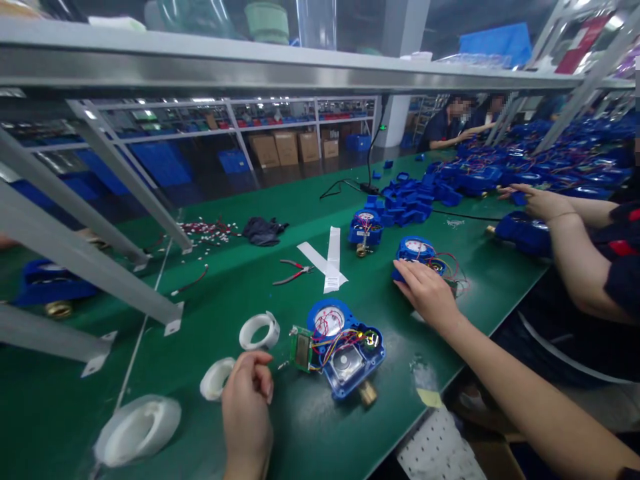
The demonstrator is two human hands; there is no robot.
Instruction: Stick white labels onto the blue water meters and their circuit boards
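Left hand, lower centre: fingers curled together, contents not discernible; just beside small tape roll. Right hand, centre right: fingers spread flat on second meter, likely steadying it. Opened blue meter, wiring exposed, lies between hands, within reach.

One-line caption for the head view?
Left hand curls beside a white tape roll; right hand rests on a wired blue meter; an opened meter lies between them.
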